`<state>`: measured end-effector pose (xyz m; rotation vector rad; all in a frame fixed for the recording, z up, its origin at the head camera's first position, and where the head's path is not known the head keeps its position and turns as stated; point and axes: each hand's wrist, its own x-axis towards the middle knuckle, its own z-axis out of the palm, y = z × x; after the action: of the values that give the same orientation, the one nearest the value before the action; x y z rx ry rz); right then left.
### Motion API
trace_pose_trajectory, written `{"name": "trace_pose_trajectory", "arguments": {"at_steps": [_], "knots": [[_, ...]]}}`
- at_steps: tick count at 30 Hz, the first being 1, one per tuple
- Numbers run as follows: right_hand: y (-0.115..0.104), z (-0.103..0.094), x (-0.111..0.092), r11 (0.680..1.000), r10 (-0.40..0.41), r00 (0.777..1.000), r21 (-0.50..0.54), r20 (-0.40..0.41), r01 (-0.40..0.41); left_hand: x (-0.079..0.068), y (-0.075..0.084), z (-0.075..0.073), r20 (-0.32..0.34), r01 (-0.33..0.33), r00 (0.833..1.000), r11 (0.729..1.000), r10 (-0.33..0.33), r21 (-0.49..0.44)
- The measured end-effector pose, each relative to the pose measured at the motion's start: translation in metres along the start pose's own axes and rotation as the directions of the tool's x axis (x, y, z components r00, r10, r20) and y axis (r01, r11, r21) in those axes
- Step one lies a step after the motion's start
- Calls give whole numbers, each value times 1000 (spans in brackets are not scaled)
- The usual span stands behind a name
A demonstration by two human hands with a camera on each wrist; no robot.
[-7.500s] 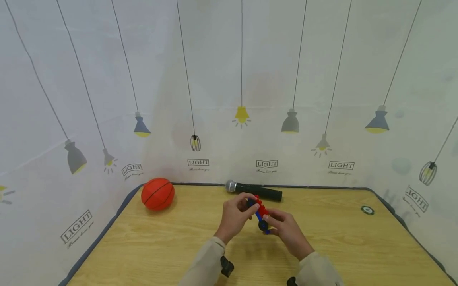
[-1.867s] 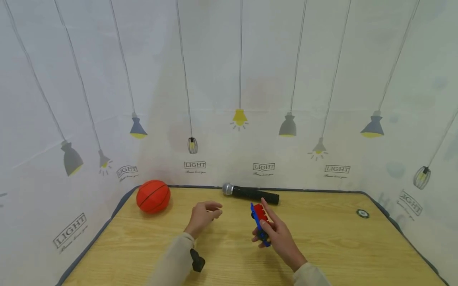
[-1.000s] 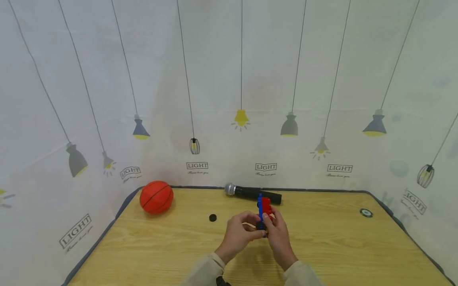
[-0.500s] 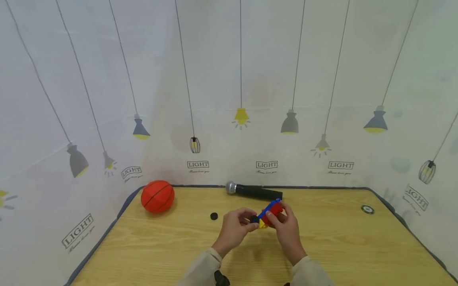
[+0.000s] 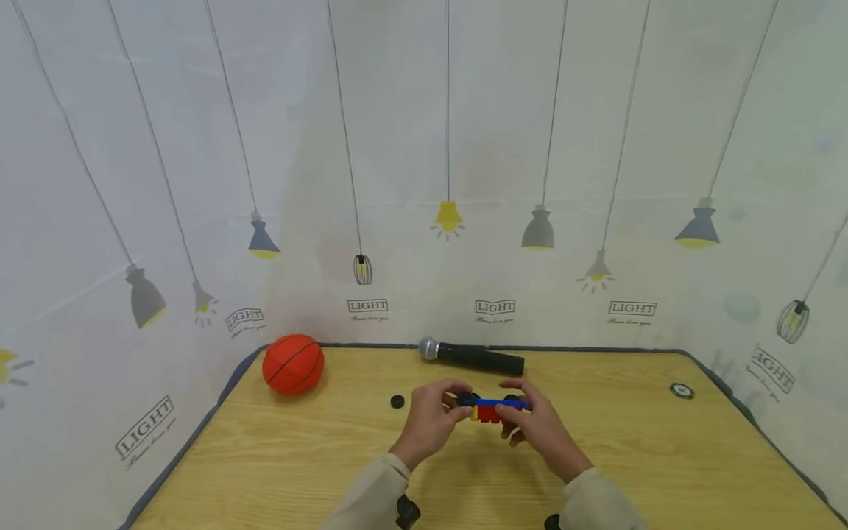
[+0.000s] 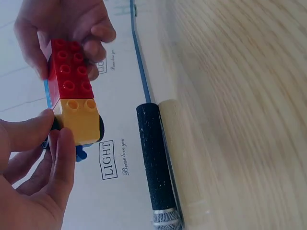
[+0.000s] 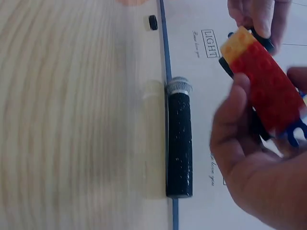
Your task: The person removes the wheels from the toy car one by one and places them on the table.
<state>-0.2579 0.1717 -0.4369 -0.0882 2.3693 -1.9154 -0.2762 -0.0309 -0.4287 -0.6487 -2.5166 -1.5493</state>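
Both hands hold a toy block car (image 5: 489, 414) above the table. It has a blue wheeled base, a red studded brick (image 6: 69, 72) and a yellow brick (image 6: 81, 122) at one end. My left hand (image 5: 430, 419) pinches a black wheel (image 5: 467, 398) at the yellow end between thumb and fingers. Around the red end, my right hand (image 5: 543, 427) grips the car with thumb and fingers. In the right wrist view the car's studs face the camera, and a blue hook-like end (image 7: 296, 132) sticks out by the palm. A loose black wheel (image 5: 397, 401) lies on the table left of the left hand.
On the wooden table (image 5: 662, 456), a red ball with black lines (image 5: 294, 365) sits at the back left. A black microphone (image 5: 473, 358) lies along the back edge behind the hands. A round chip (image 5: 682, 390) is at the right. Printed fabric walls enclose the table.
The left hand was empty 1.9 s ago; it has come back to the car, leaving a loose black wheel on the table. The car has turned from upright through a slant to level.
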Motion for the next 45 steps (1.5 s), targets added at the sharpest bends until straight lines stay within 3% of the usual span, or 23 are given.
{"name": "trace_pose_trajectory", "arguments": {"at_steps": [3,6,15,27,32,41,45], "knots": [[2,-6,2,996,-7,986,-90,164,22,1,-2,0,-11,-41,999,997,42,69],[2,-6,2,990,-4,969,-138,245,39,0,-3,0,-22,-84,996,987,88,134],[-3,-1,-3,982,-18,972,-176,234,61,3,0,-2,-20,-165,985,972,171,167],[2,14,-6,989,-131,972,-35,197,140,6,3,-4,-15,-228,972,956,235,186],[8,21,-9,992,-125,983,40,137,121,6,2,-4,-9,-218,975,957,223,190],[13,26,-12,987,-150,965,96,216,132,14,1,-11,87,-182,981,973,171,145],[13,30,-14,984,-159,966,111,204,138,16,2,-14,131,-159,981,977,140,141]]}}
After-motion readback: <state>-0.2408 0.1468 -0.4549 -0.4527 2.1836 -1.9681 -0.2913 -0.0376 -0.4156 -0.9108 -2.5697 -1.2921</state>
